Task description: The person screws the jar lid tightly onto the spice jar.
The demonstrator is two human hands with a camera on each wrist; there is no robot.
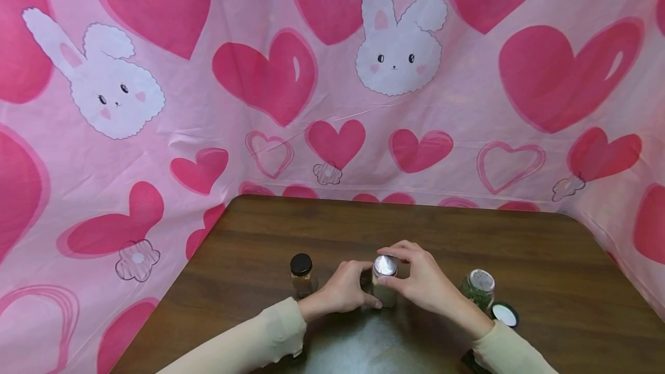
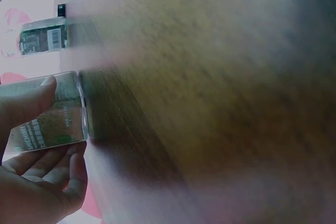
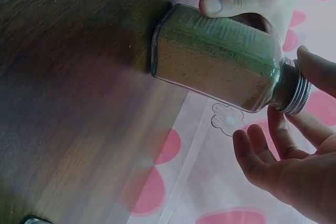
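Observation:
A clear, square-sided spice jar (image 1: 385, 298) with a shiny silver top (image 1: 385, 265) stands upright on the table between both hands. My left hand (image 1: 343, 288) grips its body low down, with the thumb on one face and the fingers on another. Seen from the right wrist, the jar (image 3: 215, 64) holds brownish-green seasoning. My right hand (image 1: 428, 281) pinches the ridged silver rim between thumb and fingers. In the left wrist view, white print shows on the jar (image 2: 67, 113) beside the left thumb.
A black-capped jar of brown seasoning (image 1: 301, 273) stands left of the left hand. Right of the right forearm is a jar of green herbs (image 1: 478, 292) with a holed shaker top. A black cap with white lining (image 1: 504, 314) is next to it. Patterned pink cloth (image 1: 332, 103) surrounds the wooden table (image 1: 260, 229).

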